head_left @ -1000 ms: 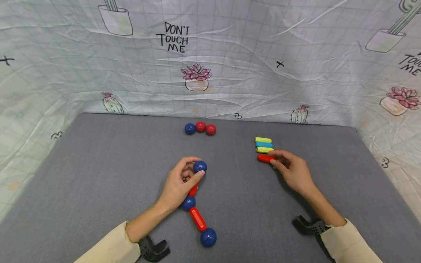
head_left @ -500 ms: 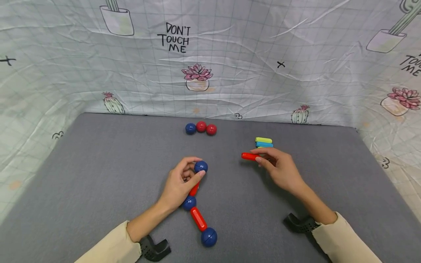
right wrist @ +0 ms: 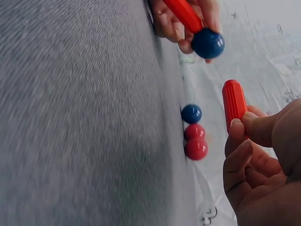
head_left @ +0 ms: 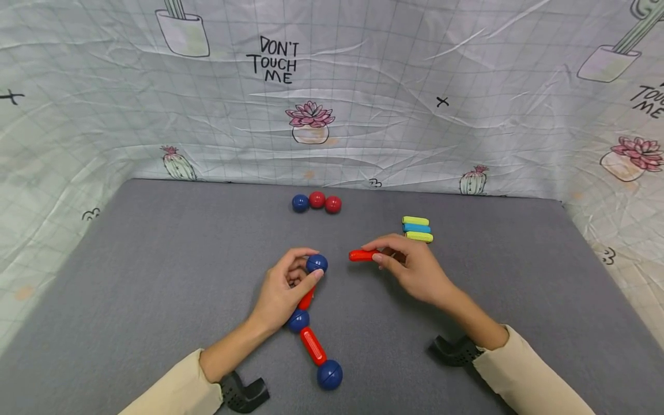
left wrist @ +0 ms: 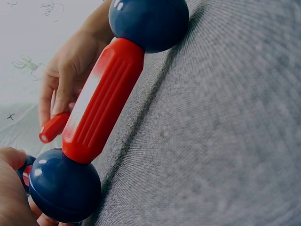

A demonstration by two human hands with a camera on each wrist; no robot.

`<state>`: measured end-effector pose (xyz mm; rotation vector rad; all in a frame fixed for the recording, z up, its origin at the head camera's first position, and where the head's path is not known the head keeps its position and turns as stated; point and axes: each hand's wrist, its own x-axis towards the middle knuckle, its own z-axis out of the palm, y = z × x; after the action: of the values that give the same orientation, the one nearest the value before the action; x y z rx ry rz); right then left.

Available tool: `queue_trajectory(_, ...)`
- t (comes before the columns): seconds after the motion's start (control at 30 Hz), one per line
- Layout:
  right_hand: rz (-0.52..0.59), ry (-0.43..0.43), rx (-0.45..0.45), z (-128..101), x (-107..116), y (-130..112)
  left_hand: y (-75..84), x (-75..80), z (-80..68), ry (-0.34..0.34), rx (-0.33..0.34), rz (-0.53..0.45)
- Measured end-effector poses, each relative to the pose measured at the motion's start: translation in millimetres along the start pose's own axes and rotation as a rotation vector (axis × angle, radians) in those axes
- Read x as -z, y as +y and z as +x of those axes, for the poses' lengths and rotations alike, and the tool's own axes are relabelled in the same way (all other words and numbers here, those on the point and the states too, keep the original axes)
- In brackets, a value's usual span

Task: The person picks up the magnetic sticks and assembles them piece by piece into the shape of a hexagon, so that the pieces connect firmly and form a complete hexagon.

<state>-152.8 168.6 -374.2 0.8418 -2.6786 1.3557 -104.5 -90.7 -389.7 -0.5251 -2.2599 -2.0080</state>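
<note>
My left hand [head_left: 282,291] pinches a blue ball [head_left: 317,263], seemingly steadying it; my right hand [head_left: 416,271] pinches a red stick [head_left: 361,255], tip free.

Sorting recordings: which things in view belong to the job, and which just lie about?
Job:
red rod in the right fingers
blue-and-red chain in the left fingers

Lying about, perhaps spares:
loose blue ball
two red balls
two lime rods
light-blue rod

Left hand [head_left: 280,294], right hand [head_left: 415,272]: both pinching, apart.
</note>
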Motion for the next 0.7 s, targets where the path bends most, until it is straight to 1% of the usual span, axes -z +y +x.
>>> queue_trajectory(0.37, -0.006, -0.041, 0.018, 7, -13, -12, -1.4, -0.6, -0.3, -0.007, -0.004, -0.004)
queue_trajectory(0.6, 0.022, -0.055, 0.029, 11, -19, -14, 0.5, -0.6, -0.3, -0.007, -0.003, 0.001)
queue_trajectory(0.7, 0.033, -0.063, 0.028, 12, -21, -16, -1.7, -0.4, -0.1, -0.007, 0.004, -0.001)
